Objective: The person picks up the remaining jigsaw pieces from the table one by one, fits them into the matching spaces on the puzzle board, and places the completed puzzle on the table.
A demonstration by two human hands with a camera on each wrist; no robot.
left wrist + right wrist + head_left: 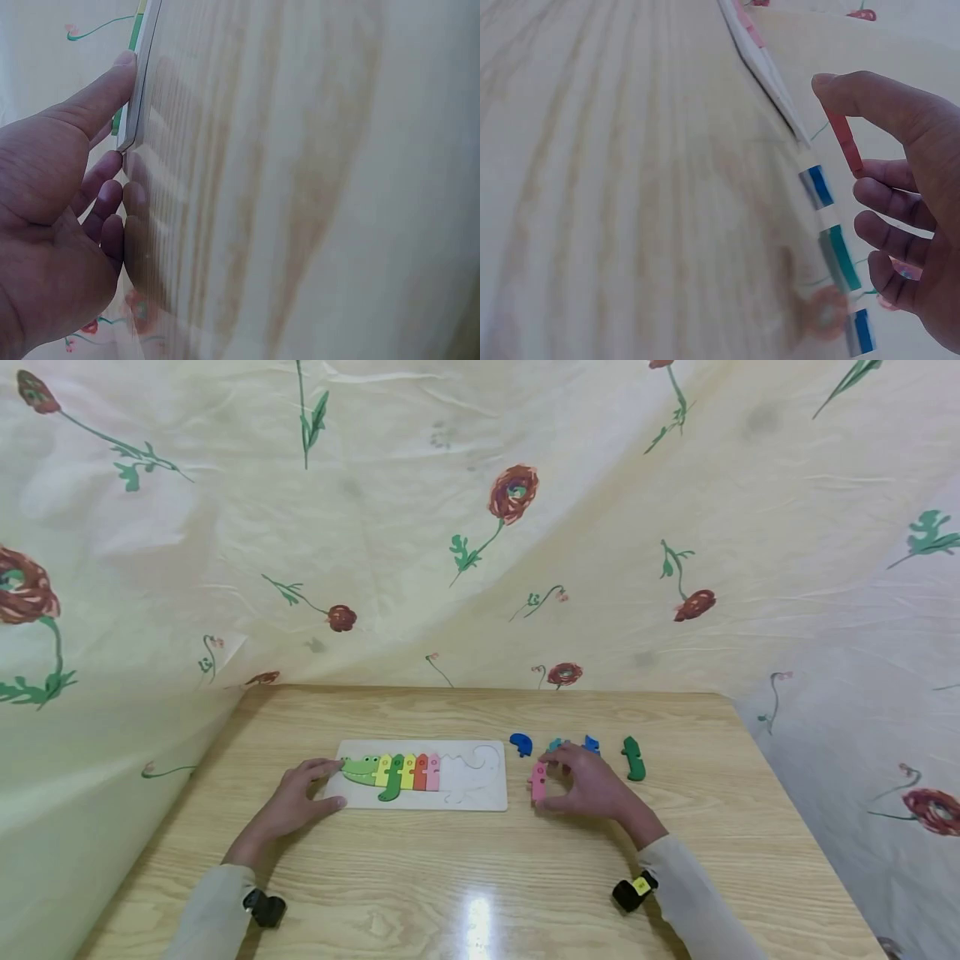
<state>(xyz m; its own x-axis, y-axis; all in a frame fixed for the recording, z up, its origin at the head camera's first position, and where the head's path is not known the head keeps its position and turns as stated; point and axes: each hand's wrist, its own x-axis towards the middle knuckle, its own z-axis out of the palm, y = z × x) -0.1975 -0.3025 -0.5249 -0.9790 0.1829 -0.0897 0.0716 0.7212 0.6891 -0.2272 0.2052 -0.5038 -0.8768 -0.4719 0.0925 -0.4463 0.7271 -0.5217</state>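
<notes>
My left hand [294, 800] rests at the left end of a white puzzle board [474, 795], thumb and fingertips touching its edge, other fingers loosely bent. In the left wrist view the thumb [112, 82] lies against the board's side. A crocodile head [362, 770] and several coloured body pieces fill the board's left part; an outlined tail shows on the right. Just right of the board, my right hand [588, 783] pinches a pink puzzle piece [537, 782] between thumb and fingers. The right wrist view shows this piece [843, 141] above the table.
Beyond the right hand lie a dark blue curved piece [521, 744], a teal piece [555, 744] and a blue piece [592, 744], the last two partly hidden. A green leg piece [633, 758] lies farther right. Flowered cloth [420, 527] hangs behind the wooden table [420, 877].
</notes>
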